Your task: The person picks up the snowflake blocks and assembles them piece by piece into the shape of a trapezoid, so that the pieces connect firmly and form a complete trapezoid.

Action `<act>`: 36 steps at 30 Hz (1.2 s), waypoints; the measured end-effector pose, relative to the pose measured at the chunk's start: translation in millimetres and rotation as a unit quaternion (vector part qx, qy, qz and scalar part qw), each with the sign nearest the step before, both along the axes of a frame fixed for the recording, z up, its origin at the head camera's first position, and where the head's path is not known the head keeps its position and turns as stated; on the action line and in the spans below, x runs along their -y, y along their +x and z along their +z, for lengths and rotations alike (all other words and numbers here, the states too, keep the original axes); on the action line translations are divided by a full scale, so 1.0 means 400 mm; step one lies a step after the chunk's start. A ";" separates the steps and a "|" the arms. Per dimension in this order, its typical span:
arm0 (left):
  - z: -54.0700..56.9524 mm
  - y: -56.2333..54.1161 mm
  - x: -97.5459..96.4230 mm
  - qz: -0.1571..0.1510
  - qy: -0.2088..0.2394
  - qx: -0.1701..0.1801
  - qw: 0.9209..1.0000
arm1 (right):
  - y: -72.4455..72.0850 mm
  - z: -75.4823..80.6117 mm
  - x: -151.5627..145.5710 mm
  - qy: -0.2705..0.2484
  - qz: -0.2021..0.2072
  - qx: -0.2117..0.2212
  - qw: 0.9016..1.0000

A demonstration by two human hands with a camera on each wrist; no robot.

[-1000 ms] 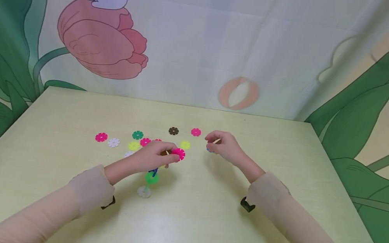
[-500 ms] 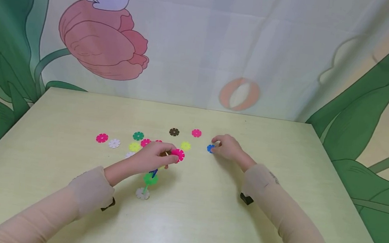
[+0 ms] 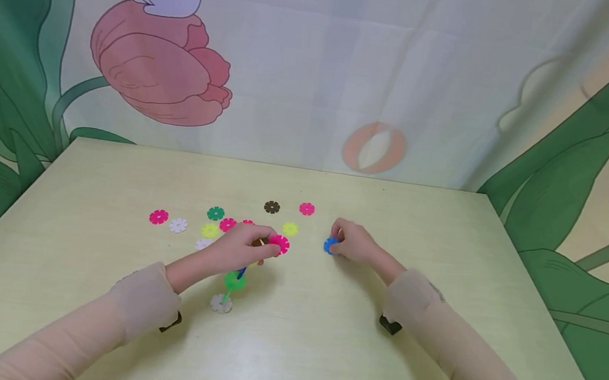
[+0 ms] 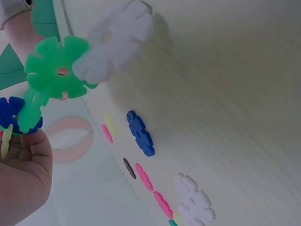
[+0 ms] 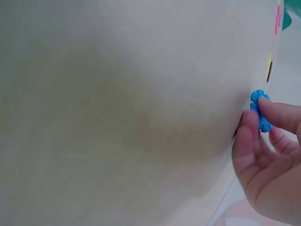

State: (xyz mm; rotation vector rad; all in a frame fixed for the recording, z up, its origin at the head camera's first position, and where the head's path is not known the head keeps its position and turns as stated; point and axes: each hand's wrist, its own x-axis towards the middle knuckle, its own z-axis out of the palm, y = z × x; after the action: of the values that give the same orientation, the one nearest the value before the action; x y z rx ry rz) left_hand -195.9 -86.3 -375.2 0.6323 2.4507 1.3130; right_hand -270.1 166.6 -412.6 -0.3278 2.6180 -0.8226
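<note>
My left hand (image 3: pixel 241 246) grips a linked chain of plastic snowflake discs. A pink disc (image 3: pixel 280 244) sticks out past its thumb, and a green disc (image 3: pixel 234 280) and a white disc (image 3: pixel 221 304) hang below. In the left wrist view a dark blue disc (image 4: pixel 11 109) and a pale yellow one (image 4: pixel 6 141) also belong to the chain; the fingers hide part of it. Farther right, my right hand (image 3: pixel 354 242) pinches a blue snowflake disc (image 3: pixel 330 245) between thumb and fingers. That blue disc (image 5: pixel 261 110) stands on edge in the right wrist view.
Loose discs lie flat on the table (image 3: pixel 288 360): brown (image 3: pixel 272 207), pink (image 3: pixel 307 208), yellow (image 3: pixel 290 229), teal (image 3: pixel 215 213) and white (image 3: pixel 178 225) among them. A dark blue disc (image 4: pixel 140 133) lies under the chain. A printed curtain (image 3: pixel 293 79) hangs behind the table's far edge.
The right hand has come down to the blue disc, taken it between thumb and fingers, and drawn it a little toward the person. The left hand and its chain are nearly still.
</note>
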 end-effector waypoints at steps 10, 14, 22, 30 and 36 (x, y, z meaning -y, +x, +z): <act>-0.007 0.002 -0.009 0.011 0.002 0.013 1.000 | 0.061 0.015 0.013 -0.098 0.033 0.018 0.994; -0.006 0.002 -0.013 0.012 -0.001 0.015 1.000 | 0.080 0.046 0.024 -0.139 0.038 0.012 0.990; -0.012 0.002 -0.022 0.009 -0.026 -0.036 0.999 | 0.119 0.112 0.046 -0.228 0.029 0.033 0.973; -0.018 0.009 -0.042 0.019 -0.043 -0.087 0.995 | 0.148 0.140 0.071 -0.261 0.025 0.054 0.964; -0.015 0.020 -0.051 0.019 -0.050 -0.134 0.990 | 0.155 0.144 0.079 -0.262 0.018 0.055 0.963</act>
State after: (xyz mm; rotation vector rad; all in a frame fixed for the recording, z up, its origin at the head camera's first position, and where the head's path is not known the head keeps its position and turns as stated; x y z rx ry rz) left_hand -187.9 -65.9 -381.1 0.7847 2.7345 1.1763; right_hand -208.3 135.2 -354.8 -0.4521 2.2493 -1.4708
